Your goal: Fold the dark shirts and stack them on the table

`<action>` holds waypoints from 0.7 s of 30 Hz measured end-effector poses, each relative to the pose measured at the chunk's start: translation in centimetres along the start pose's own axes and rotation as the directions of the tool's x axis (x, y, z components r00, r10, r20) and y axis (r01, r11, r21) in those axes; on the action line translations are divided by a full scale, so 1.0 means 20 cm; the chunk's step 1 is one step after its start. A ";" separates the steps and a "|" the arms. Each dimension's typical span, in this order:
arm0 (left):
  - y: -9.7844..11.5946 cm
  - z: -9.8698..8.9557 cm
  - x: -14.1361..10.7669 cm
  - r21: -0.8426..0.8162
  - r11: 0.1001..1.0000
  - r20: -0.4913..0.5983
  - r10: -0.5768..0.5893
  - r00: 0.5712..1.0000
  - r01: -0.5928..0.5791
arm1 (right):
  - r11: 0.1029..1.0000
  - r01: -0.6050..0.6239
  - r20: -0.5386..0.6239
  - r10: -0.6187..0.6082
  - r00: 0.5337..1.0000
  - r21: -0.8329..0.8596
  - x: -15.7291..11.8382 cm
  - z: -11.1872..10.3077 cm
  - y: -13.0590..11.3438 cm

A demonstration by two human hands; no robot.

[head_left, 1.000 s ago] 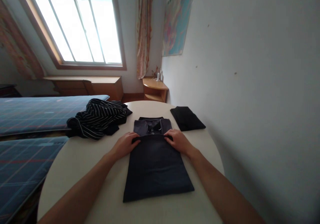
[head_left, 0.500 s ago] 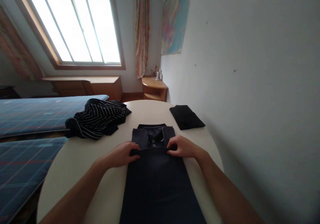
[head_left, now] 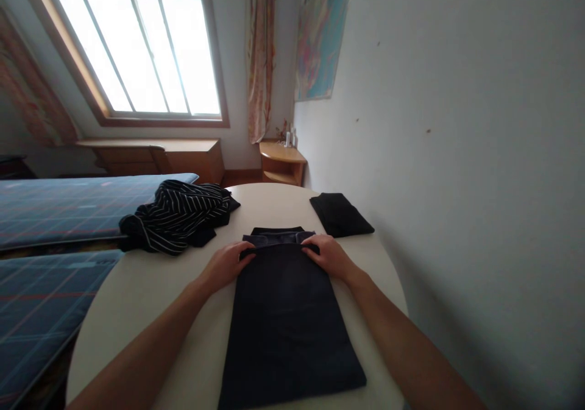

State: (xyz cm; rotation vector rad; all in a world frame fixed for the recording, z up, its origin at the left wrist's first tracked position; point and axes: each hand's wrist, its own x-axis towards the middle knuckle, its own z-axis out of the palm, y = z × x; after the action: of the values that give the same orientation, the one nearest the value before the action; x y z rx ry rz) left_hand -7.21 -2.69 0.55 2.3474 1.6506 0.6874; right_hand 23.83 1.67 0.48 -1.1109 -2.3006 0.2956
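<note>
A dark navy shirt lies as a long folded strip on the round cream table, its collar at the far end. My left hand pinches the left corner of the strip's far edge. The right corner of that same edge is between the fingers and thumb of my right hand. Only a narrow band of the collar shows beyond the edge; the buttons are covered.
A heap of black-and-white striped clothing lies at the table's back left. At the back right is a folded black garment. Blue plaid mattresses adjoin on the left, and a white wall rises on the right.
Both hands have moved away from me toward the collar, carrying the folded edge over the buttons. The strip's near end has slid forward and its bottom edge now shows.
</note>
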 end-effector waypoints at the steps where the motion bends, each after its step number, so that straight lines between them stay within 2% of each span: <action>1: -0.01 0.02 0.00 0.004 1.000 0.021 0.001 1.000 -0.001 | 1.000 -0.002 0.029 0.002 1.000 0.007 0.00 0.01 0.01; 5: -0.01 0.02 0.01 0.018 1.000 0.078 -0.003 0.997 0.001 | 0.999 -0.031 0.076 0.028 0.997 0.034 -0.01 0.02 0.02; 14: 0.05 -0.06 -0.05 0.023 1.000 0.250 0.007 0.968 -0.013 | 0.996 -0.028 0.246 0.006 0.969 0.088 -0.06 -0.08 -0.05; 18: 0.08 -0.09 -0.07 -0.032 0.999 0.245 -0.002 0.970 0.010 | 0.995 -0.041 0.260 0.017 0.965 0.087 -0.08 -0.10 -0.05; 21: 0.08 -0.10 -0.08 -0.065 0.998 0.196 -0.003 0.981 0.016 | 0.992 -0.041 0.201 0.017 0.979 0.115 -0.08 -0.11 -0.05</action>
State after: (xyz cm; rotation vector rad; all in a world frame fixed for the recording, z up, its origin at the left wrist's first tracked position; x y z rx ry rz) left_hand -7.16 -4.96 2.52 2.2774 1.5305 0.4827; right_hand 25.33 -0.27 2.06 -1.0986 -2.4063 0.5720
